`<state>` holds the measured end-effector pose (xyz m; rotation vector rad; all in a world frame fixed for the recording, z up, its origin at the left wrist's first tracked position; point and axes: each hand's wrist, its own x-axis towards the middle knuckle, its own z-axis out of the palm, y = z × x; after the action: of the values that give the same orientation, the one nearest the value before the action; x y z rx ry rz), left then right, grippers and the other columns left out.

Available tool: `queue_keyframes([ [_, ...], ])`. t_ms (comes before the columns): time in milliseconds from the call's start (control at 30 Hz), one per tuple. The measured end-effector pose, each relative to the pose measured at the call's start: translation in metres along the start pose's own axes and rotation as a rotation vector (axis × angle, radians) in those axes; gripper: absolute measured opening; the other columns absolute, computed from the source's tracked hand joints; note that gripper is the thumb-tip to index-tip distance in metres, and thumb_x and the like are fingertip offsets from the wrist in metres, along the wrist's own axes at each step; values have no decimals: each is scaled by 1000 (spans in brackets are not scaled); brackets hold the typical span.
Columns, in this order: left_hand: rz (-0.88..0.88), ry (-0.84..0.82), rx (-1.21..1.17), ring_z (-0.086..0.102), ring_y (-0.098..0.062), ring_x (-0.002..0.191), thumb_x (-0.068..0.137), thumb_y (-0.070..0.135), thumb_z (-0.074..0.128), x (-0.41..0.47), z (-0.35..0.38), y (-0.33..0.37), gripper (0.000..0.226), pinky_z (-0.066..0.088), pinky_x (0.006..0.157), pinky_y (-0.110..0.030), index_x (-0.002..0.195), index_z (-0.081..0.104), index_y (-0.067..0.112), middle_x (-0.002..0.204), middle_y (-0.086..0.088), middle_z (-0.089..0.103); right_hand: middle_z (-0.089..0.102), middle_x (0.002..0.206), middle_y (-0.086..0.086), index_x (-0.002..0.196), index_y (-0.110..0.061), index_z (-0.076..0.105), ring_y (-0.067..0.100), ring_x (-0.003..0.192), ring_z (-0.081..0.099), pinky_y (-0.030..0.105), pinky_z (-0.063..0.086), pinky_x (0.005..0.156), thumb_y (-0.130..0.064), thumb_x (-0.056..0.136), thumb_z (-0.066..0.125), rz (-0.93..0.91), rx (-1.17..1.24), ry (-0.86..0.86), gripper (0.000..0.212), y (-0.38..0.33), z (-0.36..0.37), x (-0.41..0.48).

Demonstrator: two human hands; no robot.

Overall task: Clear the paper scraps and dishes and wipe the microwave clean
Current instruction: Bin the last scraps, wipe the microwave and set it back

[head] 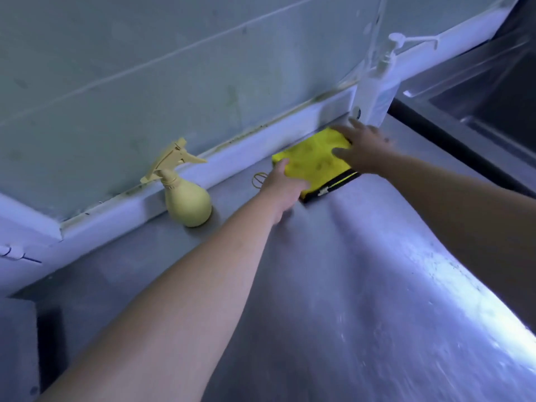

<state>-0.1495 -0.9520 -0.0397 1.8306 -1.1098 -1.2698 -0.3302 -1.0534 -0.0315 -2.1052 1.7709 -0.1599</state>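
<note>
1. Brushed steel counter [362,285], smooth and streaked.
2. Folded yellow cloth [314,161], fuzzy and black-edged, lies square on the counter by the wall ledge.
3. Pear-shaped matte spray bottle [188,200].
4. Right hand [366,147] rests spread flat on the cloth.
5. Left hand [285,182] grips the cloth's near corner.

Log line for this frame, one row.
left hand: grips yellow cloth edge | right hand: rests on yellow cloth | spray bottle: upright, untouched, left of cloth | surface: steel counter

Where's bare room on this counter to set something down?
Free: broad steel counter in front of the folded yellow cloth. Crowded along the back wall: pale yellow spray bottle, cloth under left hand and right hand, clear pump bottle.
</note>
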Motion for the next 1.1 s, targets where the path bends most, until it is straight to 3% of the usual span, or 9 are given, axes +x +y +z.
queue_keyframes([
  [100, 80, 123, 688, 34, -32, 141, 87, 43, 61, -16, 7, -37, 68, 34, 112, -47, 149, 35, 32, 155, -8, 34, -4, 167, -13, 150, -59, 9, 28, 153, -4, 65, 1, 115, -83, 81, 41, 23, -90, -214, 79, -5, 53, -8],
  [167, 23, 83, 919, 7, -33, 151, 88, 65, 48, -32, 12, -63, 75, 13, 114, -60, 153, 20, 40, 166, -3, 8, -10, 166, -15, 147, -64, 2, 25, 153, -15, 65, -11, 115, -95, 70, 28, -16, -133, -198, 87, -2, 83, -15],
  [233, 2, 55, 961, -8, -32, 152, 89, 73, 36, -37, 15, -79, 78, 2, 113, -66, 155, 6, 43, 167, 3, -9, -9, 166, -17, 144, -67, 1, 22, 152, -18, 63, -16, 114, -100, 62, 22, -34, -103, -138, 91, 3, 92, -13],
  [433, -7, -7, 976, -12, -31, 152, 88, 74, 38, -35, 6, -71, 81, 0, 112, -69, 155, 3, 45, 166, 6, -13, -13, 165, -18, 142, -69, -5, 21, 152, -19, 63, -14, 115, -102, 59, 20, -31, -173, -182, 92, 1, 79, -10],
  [533, -48, -140, 895, -4, -32, 153, 91, 67, 45, -40, -16, -48, 80, 6, 118, -63, 157, 9, 39, 167, 2, -5, -12, 166, -12, 149, -61, -3, 26, 152, -16, 67, -7, 115, -90, 77, 30, 40, -224, -251, 84, -20, 53, -26],
  [667, 116, 181, 593, 42, -29, 137, 95, 40, 57, -102, -50, -58, 56, 34, 112, -36, 145, 46, 18, 146, -11, 50, 12, 167, -5, 154, -47, 16, 25, 154, 4, 64, 6, 117, -61, 95, 43, 79, 118, -3, 67, -72, 44, -101],
  [800, 137, 218, 282, 61, -6, 116, 94, 28, 65, -230, -65, -112, 26, 40, 97, -14, 118, 69, 22, 120, 9, 70, 47, 151, 0, 145, -24, 48, 23, 139, 40, 47, 32, 113, -34, 94, 60, -61, 501, 92, 53, -111, 57, -223],
  [967, 12, 230, -8, 68, 1, 98, 96, 13, 63, -390, -92, -181, 24, 49, 87, -13, 107, 67, 33, 100, 20, 74, 55, 134, -1, 130, -16, 61, 8, 122, 45, 10, 30, 89, -19, 91, 64, -86, 682, 29, 39, -145, 86, -361],
  [1100, -69, 355, -138, 72, -14, 92, 99, 0, 53, -499, -130, -231, 30, 55, 86, -28, 110, 69, 23, 99, 6, 76, 54, 127, -7, 124, -25, 62, 9, 118, 52, 21, 39, 90, -20, 93, 63, -106, 742, -121, 32, -178, 104, -441],
])
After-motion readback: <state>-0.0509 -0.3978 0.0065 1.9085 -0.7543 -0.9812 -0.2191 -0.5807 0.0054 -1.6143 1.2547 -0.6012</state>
